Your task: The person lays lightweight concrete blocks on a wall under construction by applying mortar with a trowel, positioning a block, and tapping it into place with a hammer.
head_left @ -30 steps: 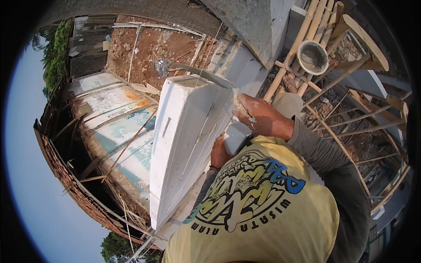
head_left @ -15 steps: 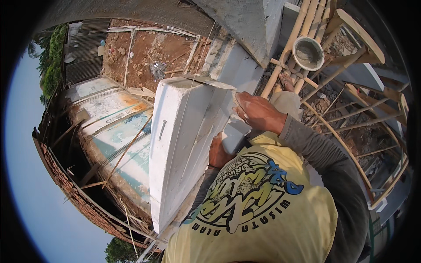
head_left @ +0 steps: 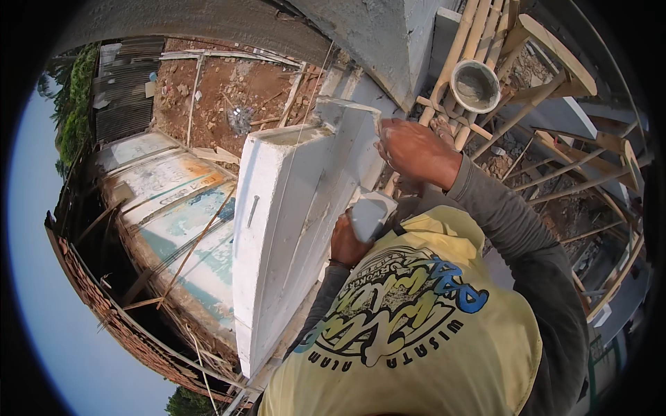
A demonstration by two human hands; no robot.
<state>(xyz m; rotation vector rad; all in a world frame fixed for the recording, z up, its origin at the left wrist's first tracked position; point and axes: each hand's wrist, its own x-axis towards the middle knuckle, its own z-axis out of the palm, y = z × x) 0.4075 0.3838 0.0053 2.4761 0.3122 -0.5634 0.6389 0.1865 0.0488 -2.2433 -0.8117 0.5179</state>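
A white wall [head_left: 267, 229] of smooth block runs along my left side, with a nail or metal pin on its face. At its far end stands a pale slab [head_left: 355, 132], tilted against the wall top. My right hand [head_left: 420, 151] is closed, with its fingers curled at the slab's right edge; the fingertips are partly hidden. Lower down, close to my shirt, my left hand [head_left: 347, 240] grips a flat, pale grey plate [head_left: 372, 216] with angular corners. Its handle, if any, is hidden. Grey mortar [head_left: 286, 136] shows on the wall top beside the slab.
A round bucket [head_left: 475, 86] of grey mortar sits on bamboo poles [head_left: 463, 45] at the far right. My bare foot [head_left: 442, 128] is beside it. More bamboo scaffolding [head_left: 576, 170] stands over rubble at right. Rusty roofing and old painted panels [head_left: 187, 201] lie below, left.
The slab, seen nearly edge-on before, now stands tilted up with its broad face showing. My right hand has shifted slightly right and up. My left hand still holds the plate.
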